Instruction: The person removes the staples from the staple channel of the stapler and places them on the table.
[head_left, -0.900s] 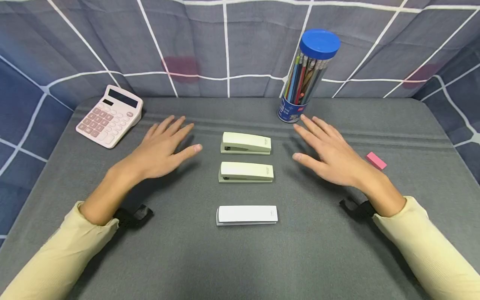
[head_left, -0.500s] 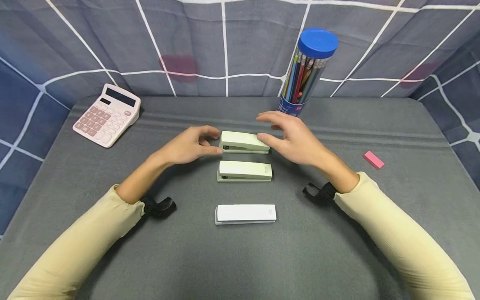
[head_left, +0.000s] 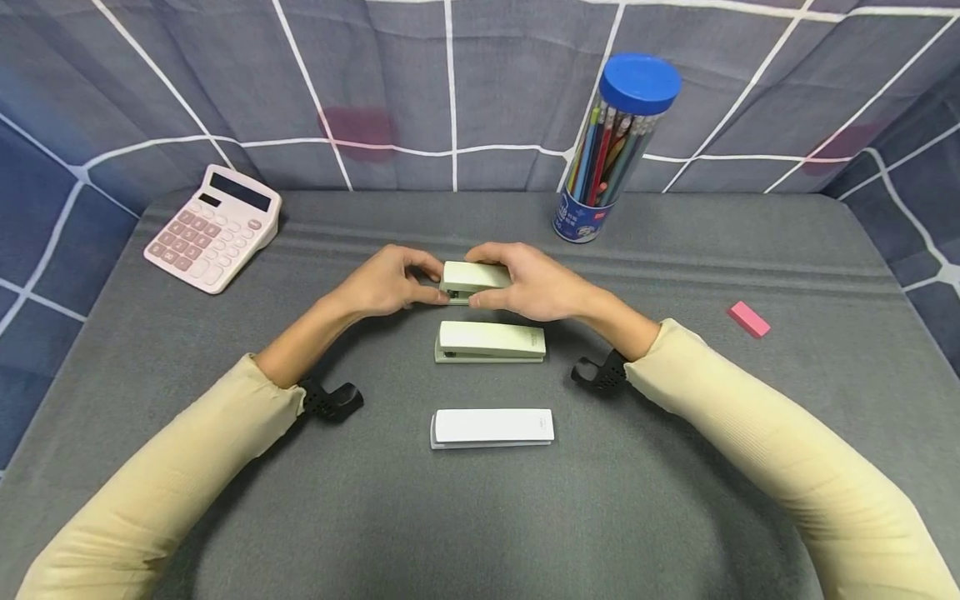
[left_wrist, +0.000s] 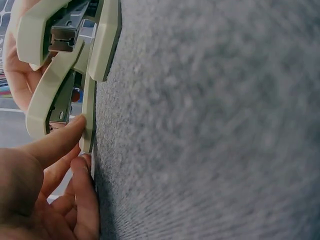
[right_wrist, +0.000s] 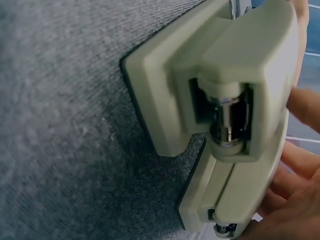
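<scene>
Three staplers lie one behind another on the table. Furthest back is a pale green stapler (head_left: pixel 459 273), with both hands at it. My right hand (head_left: pixel 540 282) grips its body from the right, thumb in front and fingers behind. At its left end, my left hand (head_left: pixel 378 282) pinches; in the left wrist view the thumb (left_wrist: pixel 70 132) lies against the base, the fingers curled beyond. A second pale green stapler (head_left: pixel 491 340) sits just in front, untouched; it looms large in the right wrist view (right_wrist: pixel 240 90). Nearest is a white stapler (head_left: pixel 492 427).
A pink calculator (head_left: pixel 213 229) stands at the back left. Behind the right hand rises a clear, blue-lidded tube of pencils (head_left: pixel 611 158). A pink eraser (head_left: pixel 748 319) lies to the right. A checked cloth (head_left: pixel 405 75) hangs behind the grey table (head_left: pixel 480 525).
Both hands have moved inward from either side to the far green stapler. The right hand has slid left over it and closed round it. The staplers look to be in the same places.
</scene>
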